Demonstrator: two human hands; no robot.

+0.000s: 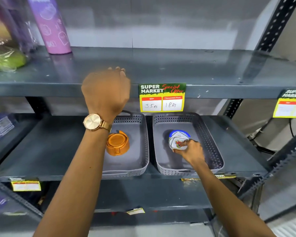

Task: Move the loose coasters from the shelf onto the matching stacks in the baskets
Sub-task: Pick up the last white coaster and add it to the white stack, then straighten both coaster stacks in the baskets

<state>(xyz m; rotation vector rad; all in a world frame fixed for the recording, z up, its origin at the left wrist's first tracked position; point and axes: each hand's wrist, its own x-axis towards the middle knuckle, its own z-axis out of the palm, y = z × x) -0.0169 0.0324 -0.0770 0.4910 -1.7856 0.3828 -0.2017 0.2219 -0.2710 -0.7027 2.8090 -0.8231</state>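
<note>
Two grey perforated baskets stand side by side on the lower shelf. The left basket (142, 144) holds a stack of orange wooden coasters (117, 142) in a holder. The right basket (210, 142) holds a stack of white patterned coasters with a blue rim (178, 136). My right hand (190, 151) is inside the right basket, fingers pinched on a white patterned coaster (176, 144) lying on top of that stack. My left hand (106, 93) hovers at the front edge of the upper shelf (178, 65), fingers curled down over the shelf surface; what lies under them is hidden.
A purple bottle (51, 26) and wrapped green goods (5, 60) stand at the upper shelf's left. A yellow price tag (161, 98) hangs from the shelf edge above the baskets. A black slotted upright (273, 26) borders the right side. Packaged goods (0, 127) sit at far left.
</note>
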